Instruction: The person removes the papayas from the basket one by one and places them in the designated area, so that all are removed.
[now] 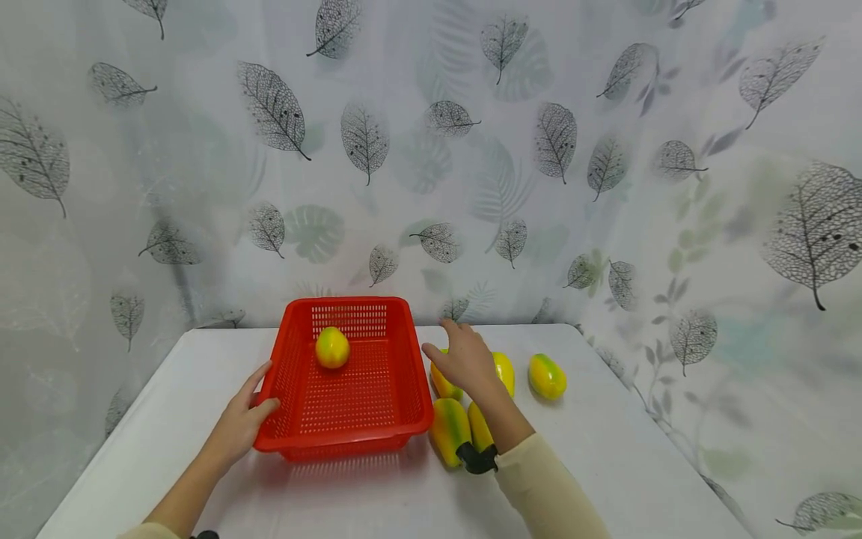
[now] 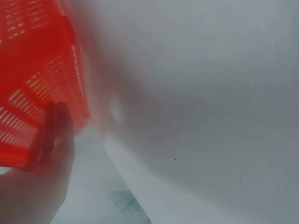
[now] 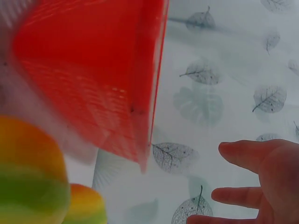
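Note:
A red plastic basket [image 1: 346, 434] with slotted walls stands on the table, tilted slightly in the head view. One yellow-green mango [image 1: 333, 348] lies inside it, near the back left. My left hand [image 1: 236, 423] grips the basket's left rim, thumb over the edge; the left wrist view shows fingers [image 2: 63, 126] against the outer wall. My right hand [image 1: 465, 359] hovers right of the basket with fingers spread and nothing held. Beneath and beside it lie several mangoes, one [image 1: 450, 430] close to the basket's right side, others partly hidden by the hand and forearm.
A separate mango [image 1: 547, 376] lies farther right on the white table [image 1: 579, 464]. Behind the table hangs a pale curtain [image 1: 417, 165] printed with leaves, close to the basket's back edge.

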A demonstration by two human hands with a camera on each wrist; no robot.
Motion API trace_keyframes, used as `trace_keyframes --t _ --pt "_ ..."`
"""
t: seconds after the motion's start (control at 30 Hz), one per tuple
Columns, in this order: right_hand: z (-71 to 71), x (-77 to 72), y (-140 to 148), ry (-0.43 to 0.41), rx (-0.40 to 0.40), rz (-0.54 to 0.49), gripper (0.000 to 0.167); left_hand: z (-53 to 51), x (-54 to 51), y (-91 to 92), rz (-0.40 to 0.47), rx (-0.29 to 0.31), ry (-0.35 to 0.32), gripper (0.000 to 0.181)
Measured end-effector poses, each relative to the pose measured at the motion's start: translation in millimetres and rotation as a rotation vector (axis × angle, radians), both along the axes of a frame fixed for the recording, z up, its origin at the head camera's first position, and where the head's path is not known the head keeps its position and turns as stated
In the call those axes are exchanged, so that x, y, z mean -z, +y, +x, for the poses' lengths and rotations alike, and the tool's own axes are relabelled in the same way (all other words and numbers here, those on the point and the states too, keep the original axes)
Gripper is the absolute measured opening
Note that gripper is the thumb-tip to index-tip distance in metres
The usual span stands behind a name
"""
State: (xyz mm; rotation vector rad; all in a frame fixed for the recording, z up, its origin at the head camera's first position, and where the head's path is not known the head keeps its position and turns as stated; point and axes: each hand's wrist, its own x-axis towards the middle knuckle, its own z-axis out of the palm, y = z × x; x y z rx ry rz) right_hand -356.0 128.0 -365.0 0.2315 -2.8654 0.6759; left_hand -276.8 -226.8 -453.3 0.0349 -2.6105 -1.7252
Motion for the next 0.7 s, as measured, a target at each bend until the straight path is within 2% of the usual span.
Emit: trace_keyframes --t 0.23,0.4,0.7 --pt "-15.6 -8.7 -23.5 0.001 -0.049 -0.022 0.059 -0.1 0.6 0.4 0.001 -0.007 -0.006 0.074" --pt "-23.1 -13.9 -36.1 -0.013 -0.053 -0.025 0.057 -0.8 1.0 0.0 0.005 -0.007 -0.004 0.073" --pt "-36.4 -16.0 -52.2 -0.024 -0.08 -0.027 0.058 0.2 0.6 -1.0 0.007 -0.004 0.0 0.073"
